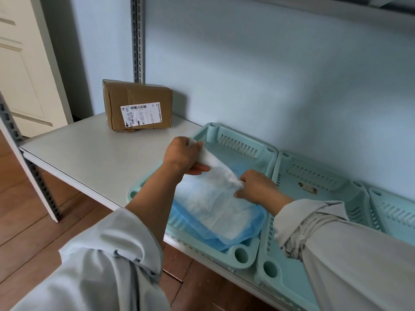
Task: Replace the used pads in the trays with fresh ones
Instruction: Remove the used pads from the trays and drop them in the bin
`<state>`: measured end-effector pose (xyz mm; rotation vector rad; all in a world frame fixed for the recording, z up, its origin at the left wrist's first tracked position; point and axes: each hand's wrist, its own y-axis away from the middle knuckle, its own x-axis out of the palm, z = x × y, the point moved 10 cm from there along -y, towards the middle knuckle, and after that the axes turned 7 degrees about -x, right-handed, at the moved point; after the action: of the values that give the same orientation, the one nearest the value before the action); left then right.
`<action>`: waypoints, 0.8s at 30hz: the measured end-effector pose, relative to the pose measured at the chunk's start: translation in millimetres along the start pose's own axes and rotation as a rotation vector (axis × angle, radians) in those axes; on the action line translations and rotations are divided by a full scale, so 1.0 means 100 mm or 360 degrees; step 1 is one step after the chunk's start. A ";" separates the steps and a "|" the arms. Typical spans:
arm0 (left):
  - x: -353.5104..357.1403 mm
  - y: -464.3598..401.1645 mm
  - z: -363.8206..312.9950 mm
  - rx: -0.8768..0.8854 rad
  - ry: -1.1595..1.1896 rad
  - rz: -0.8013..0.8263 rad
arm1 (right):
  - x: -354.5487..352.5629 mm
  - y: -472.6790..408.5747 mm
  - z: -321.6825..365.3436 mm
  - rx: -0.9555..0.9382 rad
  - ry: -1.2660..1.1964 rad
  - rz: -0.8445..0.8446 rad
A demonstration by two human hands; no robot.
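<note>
A white and blue pad (215,205) lies partly unfolded in the leftmost teal tray (242,147). My left hand (183,154) grips the pad's upper left corner above the tray's far left side. At the tray's right wall, my right hand (256,187) pinches the pad's upper right edge. The stretch of pad between both hands is lifted and bunched, while its lower part rests on the tray floor, blue backing showing at the near edge. The middle tray (318,173) holds no pad and has a small brown mark on its floor.
A third teal tray (395,212) sits at the far right, cut off by the frame. A taped cardboard box (137,106) with a shipping label stands at the shelf's back left. The grey shelf (89,151) has slotted metal uprights (138,39). Wooden floor lies below.
</note>
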<state>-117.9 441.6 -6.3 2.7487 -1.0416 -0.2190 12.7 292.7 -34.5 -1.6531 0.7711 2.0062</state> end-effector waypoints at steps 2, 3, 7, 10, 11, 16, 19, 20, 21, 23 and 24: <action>-0.04 -0.01 -0.02 0.0028 -0.0014 -0.0041 | -0.03 0.05 -0.03 -0.0009 0.0317 0.0038; -0.06 -0.02 -0.03 0.0043 -0.0026 -0.0067 | -0.09 0.07 0.02 -0.0052 0.0500 -0.0027; -0.25 -0.05 -0.15 0.0196 0.0105 -0.0289 | -0.49 0.14 0.07 -0.0071 0.0452 -0.0461; -0.35 0.00 -0.30 0.0415 0.0362 -0.0361 | -0.88 0.24 -0.06 0.0050 0.0132 -0.0808; -0.33 0.04 -0.36 0.0489 0.0452 -0.0344 | -1.04 0.31 -0.09 0.0057 0.0064 -0.0948; 0.16 0.13 -0.45 0.0429 0.0717 -0.0004 | -1.47 0.66 -0.38 -0.0072 -0.0176 -0.1374; 0.60 0.12 0.02 0.0006 0.0374 0.0268 | -1.15 0.77 -0.78 0.0076 -0.0040 -0.1142; 0.72 0.15 0.28 -0.0170 0.0114 0.0369 | -0.96 0.81 -0.93 0.0164 0.0023 -0.0976; 0.80 0.19 0.54 -0.0335 -0.0162 0.0469 | -0.75 0.85 -1.06 0.0242 0.0100 -0.0791; 0.94 0.32 0.93 -0.0570 -0.0553 0.0673 | -0.33 1.00 -1.32 0.0374 0.0154 -0.0433; 0.97 0.36 1.03 -0.0631 -0.0605 0.0734 | -0.15 1.06 -1.40 0.0412 0.0129 -0.0299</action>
<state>-90.5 337.4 -104.9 2.0921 -1.4984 -0.7965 52.0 121.0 -22.8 -1.5981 0.8320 1.6455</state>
